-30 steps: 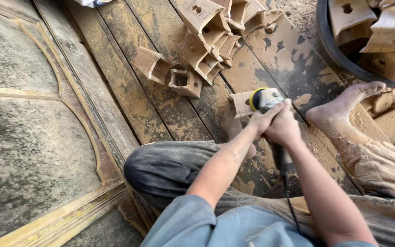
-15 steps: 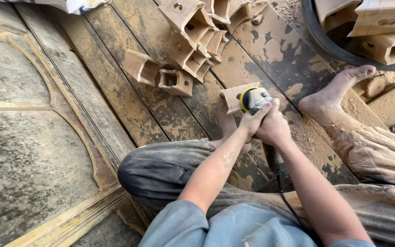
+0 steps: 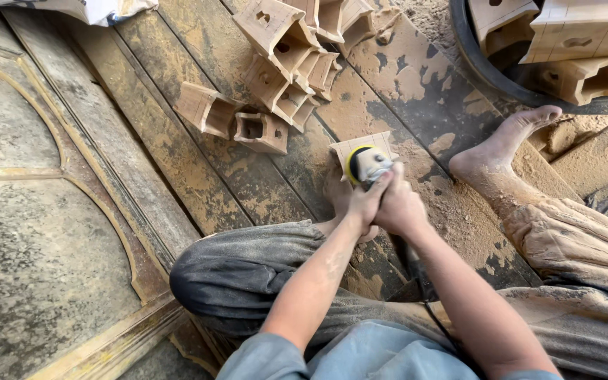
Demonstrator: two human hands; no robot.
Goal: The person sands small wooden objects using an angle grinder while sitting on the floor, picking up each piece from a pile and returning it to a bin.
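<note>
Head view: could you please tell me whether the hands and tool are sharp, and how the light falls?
Head view: even, soft daylight, no glare; both hands and the yellow-ringed grinder are reasonably sharp; wooden blocks crisp; frame edges bend slightly from the wide lens.

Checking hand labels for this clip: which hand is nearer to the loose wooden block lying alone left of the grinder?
Left. The left hand grips the grinder on the side facing the loose wooden block; the right hand grips it on the far side, farther from the block.
</note>
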